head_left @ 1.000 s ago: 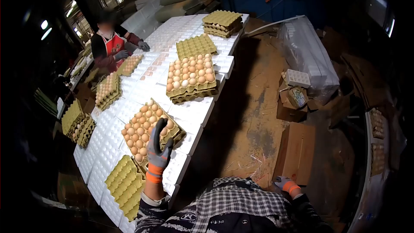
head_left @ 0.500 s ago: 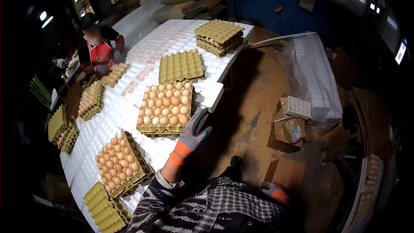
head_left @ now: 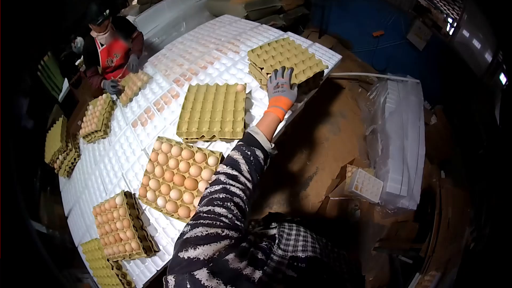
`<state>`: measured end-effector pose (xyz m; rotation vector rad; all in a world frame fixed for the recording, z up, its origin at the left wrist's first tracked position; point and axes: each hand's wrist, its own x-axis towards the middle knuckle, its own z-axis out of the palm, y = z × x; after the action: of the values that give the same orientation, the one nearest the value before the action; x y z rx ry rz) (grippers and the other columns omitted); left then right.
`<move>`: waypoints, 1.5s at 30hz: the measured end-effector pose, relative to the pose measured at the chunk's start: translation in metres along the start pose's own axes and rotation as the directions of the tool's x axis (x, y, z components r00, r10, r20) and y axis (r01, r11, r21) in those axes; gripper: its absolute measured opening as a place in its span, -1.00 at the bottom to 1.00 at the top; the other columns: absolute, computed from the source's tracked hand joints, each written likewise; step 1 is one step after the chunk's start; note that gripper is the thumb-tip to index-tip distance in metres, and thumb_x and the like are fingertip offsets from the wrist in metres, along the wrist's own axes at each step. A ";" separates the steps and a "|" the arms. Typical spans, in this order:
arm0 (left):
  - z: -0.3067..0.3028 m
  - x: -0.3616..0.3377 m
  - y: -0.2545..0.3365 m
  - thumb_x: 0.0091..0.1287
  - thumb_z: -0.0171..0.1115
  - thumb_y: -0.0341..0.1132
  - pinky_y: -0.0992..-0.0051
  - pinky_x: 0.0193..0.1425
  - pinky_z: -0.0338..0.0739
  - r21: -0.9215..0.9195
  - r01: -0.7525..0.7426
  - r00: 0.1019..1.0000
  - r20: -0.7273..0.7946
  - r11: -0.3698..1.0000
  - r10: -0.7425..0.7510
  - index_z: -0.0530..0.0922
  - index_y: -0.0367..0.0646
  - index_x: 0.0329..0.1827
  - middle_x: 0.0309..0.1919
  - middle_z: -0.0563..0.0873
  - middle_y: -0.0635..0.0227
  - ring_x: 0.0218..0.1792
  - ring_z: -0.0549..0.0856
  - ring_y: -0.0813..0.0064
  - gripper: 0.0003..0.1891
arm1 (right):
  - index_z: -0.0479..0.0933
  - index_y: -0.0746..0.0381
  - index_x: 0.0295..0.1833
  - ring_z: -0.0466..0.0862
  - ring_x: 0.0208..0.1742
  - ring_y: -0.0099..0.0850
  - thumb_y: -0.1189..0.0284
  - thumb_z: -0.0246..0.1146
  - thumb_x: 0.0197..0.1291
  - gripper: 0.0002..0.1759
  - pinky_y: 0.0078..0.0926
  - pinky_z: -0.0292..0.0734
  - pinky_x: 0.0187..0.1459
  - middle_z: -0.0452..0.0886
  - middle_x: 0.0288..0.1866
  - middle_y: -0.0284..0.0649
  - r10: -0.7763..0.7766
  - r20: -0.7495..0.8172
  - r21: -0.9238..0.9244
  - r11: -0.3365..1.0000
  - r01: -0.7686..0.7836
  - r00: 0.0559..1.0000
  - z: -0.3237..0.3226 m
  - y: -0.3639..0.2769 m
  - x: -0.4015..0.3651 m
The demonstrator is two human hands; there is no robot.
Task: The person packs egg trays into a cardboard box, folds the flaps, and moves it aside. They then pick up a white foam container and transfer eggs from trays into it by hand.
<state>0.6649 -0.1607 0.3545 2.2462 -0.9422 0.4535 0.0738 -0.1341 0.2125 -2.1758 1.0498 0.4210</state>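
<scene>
Resting fingers-spread on stack of empty yellow pulp egg trays [head_left: 290, 57]: grey-and-orange gloved left hand [head_left: 281, 88]. Stack kept reachable at far right edge of white foam worktop [head_left: 213, 42]; right hand unseen.

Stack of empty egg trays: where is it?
Head view: the stack of empty egg trays sits on the white table, far right edge, touched by the left hand, beyond the single cardboard tray.

Empty tray stack [head_left: 290, 56]: near corner covered by left hand [head_left: 281, 89].
Right hand: outside the frame.
Corner tray stack [head_left: 104, 269]: cut off by lower edge.
Co-worker [head_left: 113, 56]: face blurred, lower body hidden behind table [head_left: 213, 42].
Stack layers: count indeterminable.
</scene>
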 end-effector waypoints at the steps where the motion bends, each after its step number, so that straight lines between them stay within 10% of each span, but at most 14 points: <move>1: 0.006 0.019 -0.022 0.28 0.23 -0.06 0.07 0.50 0.11 0.087 0.072 0.997 -0.018 0.994 -0.070 0.41 0.06 0.40 0.42 0.38 0.13 0.44 0.29 0.03 -0.40 | 0.44 0.24 0.31 0.41 0.40 -0.08 0.13 0.29 0.17 -0.35 -0.17 0.32 0.39 0.48 0.33 -0.05 -0.017 -0.020 -0.012 1.000 0.017 1.000 -0.014 -0.002 0.011; 5: 0.019 0.054 -0.145 0.29 0.13 -0.29 0.10 0.37 0.32 0.436 0.218 0.907 0.240 0.873 -0.346 0.46 0.16 0.35 0.35 0.48 0.31 0.34 0.43 0.09 -0.50 | 0.46 0.23 0.29 0.41 0.40 -0.06 0.16 0.32 0.14 -0.36 -0.14 0.33 0.38 0.49 0.32 -0.06 -0.174 -0.131 -0.234 0.962 0.140 0.976 -0.081 -0.022 0.076; 10: 0.037 0.034 -0.232 0.24 0.22 -0.27 0.09 0.31 0.41 0.407 -0.066 0.902 0.415 0.911 -0.120 0.54 0.17 0.27 0.27 0.56 0.34 0.26 0.50 -0.01 -0.53 | 0.48 0.22 0.27 0.40 0.39 -0.05 0.20 0.36 0.10 -0.38 -0.10 0.33 0.38 0.49 0.31 -0.07 -0.648 -0.306 -0.664 0.670 0.331 0.698 -0.184 -0.088 0.185; 12: 0.023 0.035 -0.219 0.22 0.23 -0.30 0.20 0.25 0.49 0.339 -0.030 0.897 0.425 0.940 -0.124 0.63 0.15 0.15 0.16 0.63 0.31 0.17 0.58 0.08 -0.61 | 0.43 0.20 0.33 0.33 0.45 -0.03 0.40 0.44 -0.05 -0.26 -0.09 0.30 0.41 0.43 0.37 -0.05 -0.604 -0.529 0.029 0.689 0.724 0.596 -0.198 -0.090 0.304; 15: 0.015 0.029 -0.207 0.21 0.21 -0.34 0.30 0.19 0.54 0.313 0.068 0.968 0.209 0.947 -0.138 0.68 0.15 0.06 0.10 0.66 0.31 0.11 0.62 0.16 -0.65 | 0.38 0.16 0.39 0.27 0.48 0.03 0.37 0.45 -0.06 -0.19 -0.03 0.23 0.44 0.34 0.46 -0.07 -0.876 -0.320 -0.433 0.474 0.767 0.361 -0.300 -0.239 0.346; 17: 0.001 0.019 -0.174 0.13 0.32 -0.42 0.31 0.18 0.55 0.152 0.273 0.962 -0.044 0.950 -0.269 0.65 0.04 0.09 0.08 0.64 0.27 0.05 0.65 0.17 -0.60 | 0.33 0.07 0.44 0.20 0.52 0.02 0.18 0.44 -0.03 -0.13 0.01 0.12 0.47 0.22 0.53 -0.06 -0.970 -0.200 -0.583 0.229 0.780 0.136 -0.323 -0.301 0.402; 19: -0.002 -0.003 -0.159 0.09 0.40 -0.47 0.40 0.18 0.55 -0.216 0.369 0.855 -0.303 0.904 -0.421 0.61 -0.13 0.11 0.05 0.63 0.28 0.05 0.66 0.30 -0.55 | 0.23 -0.02 0.52 0.14 0.55 0.02 0.14 0.50 -0.13 0.03 -0.03 0.03 0.50 0.15 0.57 -0.09 -0.987 0.011 -0.644 0.116 0.756 0.160 -0.333 -0.360 0.431; 21: -0.012 -0.040 -0.125 0.11 0.29 -0.57 0.50 0.17 0.52 -0.723 0.374 0.729 -0.158 0.581 -0.666 0.58 -0.19 0.13 0.00 0.60 0.30 0.02 0.63 0.42 -0.55 | 0.22 0.00 0.52 0.11 0.56 0.01 0.26 0.52 -0.15 0.04 -0.05 0.00 0.53 0.16 0.56 -0.09 -0.970 0.143 -0.651 0.058 0.757 0.197 -0.330 -0.391 0.462; 23: -0.013 -0.082 -0.093 0.15 0.30 -0.56 0.52 0.17 0.52 -0.773 0.498 0.662 0.046 0.394 -0.748 0.57 -0.19 0.18 0.05 0.59 0.29 0.05 0.63 0.44 -0.53 | 0.20 -0.05 0.53 0.16 0.53 0.01 0.35 0.53 -0.18 0.07 -0.05 0.07 0.51 0.20 0.54 -0.12 -0.956 0.253 -0.632 -0.048 0.774 0.147 -0.327 -0.397 0.502; 25: -0.010 -0.104 -0.057 0.15 0.32 -0.56 0.49 0.18 0.54 -0.434 0.530 0.793 -0.053 0.729 -0.607 0.56 -0.16 0.22 0.10 0.59 0.26 0.07 0.64 0.40 -0.50 | 0.25 -0.08 0.51 0.23 0.49 0.02 0.47 0.48 -0.20 0.04 -0.04 0.14 0.48 0.33 0.43 -0.17 -0.957 0.274 -0.569 -0.083 0.818 0.093 -0.331 -0.401 0.511; 31: 0.048 -0.128 -0.060 0.18 0.28 -0.38 0.27 0.27 0.49 0.038 0.652 0.757 -0.084 0.757 -0.647 0.49 0.12 0.33 0.24 0.57 0.28 0.19 0.58 0.15 -0.43 | 0.41 0.00 0.40 0.28 0.45 0.04 0.63 0.26 -0.24 -0.10 -0.01 0.22 0.41 0.48 0.22 -0.20 -0.988 0.086 -0.524 -0.151 0.838 -0.125 -0.323 -0.425 0.476; 35: 0.076 -0.144 -0.076 0.18 0.23 -0.33 0.19 0.43 0.28 0.340 0.507 0.821 0.090 0.792 -0.564 0.38 -0.08 0.40 0.35 0.47 0.18 0.39 0.39 0.16 -0.36 | 0.46 -0.03 0.34 0.31 0.43 0.04 0.63 0.22 -0.25 -0.14 -0.01 0.26 0.39 0.49 0.22 -0.23 -0.942 0.051 -0.348 -0.328 0.878 -0.331 -0.289 -0.497 0.432; 40: 0.087 -0.166 -0.072 0.29 0.18 -0.22 0.19 0.48 0.22 0.323 0.451 0.858 0.099 0.832 -0.504 0.35 -0.13 0.43 0.40 0.40 0.11 0.44 0.31 0.06 -0.39 | 0.38 -0.09 0.42 0.29 0.45 0.03 0.53 0.22 -0.04 -0.21 -0.05 0.18 0.45 0.48 0.28 -0.23 -0.880 0.270 -0.280 -0.461 0.842 -0.391 -0.195 -0.569 0.421; 45: 0.083 -0.161 -0.073 0.32 0.15 -0.22 0.17 0.45 0.28 0.269 0.469 0.857 0.093 0.841 -0.508 0.38 -0.17 0.42 0.40 0.40 0.10 0.41 0.34 0.01 -0.42 | 0.21 -0.31 0.53 0.06 0.62 -0.03 0.33 0.05 0.30 -0.33 0.03 -0.11 0.55 0.19 0.61 -0.29 -0.676 0.691 -0.335 -0.614 0.715 -0.257 -0.100 -0.586 0.458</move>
<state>0.6130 -0.0981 0.1765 2.6595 -0.3593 0.1551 0.8176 -0.1995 0.2906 -2.7096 -1.8425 -0.0228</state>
